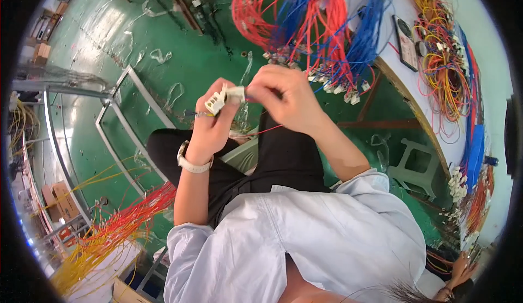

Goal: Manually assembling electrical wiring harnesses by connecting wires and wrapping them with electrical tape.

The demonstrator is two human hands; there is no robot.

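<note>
Over my lap, my left hand (213, 126) is closed around a white plastic connector (216, 102) with open slots on its face. A second white connector piece (236, 93) sits right beside it, at the left fingertips. Short dark wires (197, 113) stick out on the far left side of that hand. Close by, my right hand (287, 97) is pinched, its fingertips almost at the second connector piece. A thin red wire (267, 131) runs below the right hand; its end is hidden by the fingers.
Red and blue wire bundles with white connectors (321, 31) hang off the table (406, 93) ahead right. A phone (405, 43) lies there. A plastic stool (412, 167) stands right, metal frames (131, 123) left, red and yellow wires (125, 221) lower left. Another person's hand (463, 270) shows lower right.
</note>
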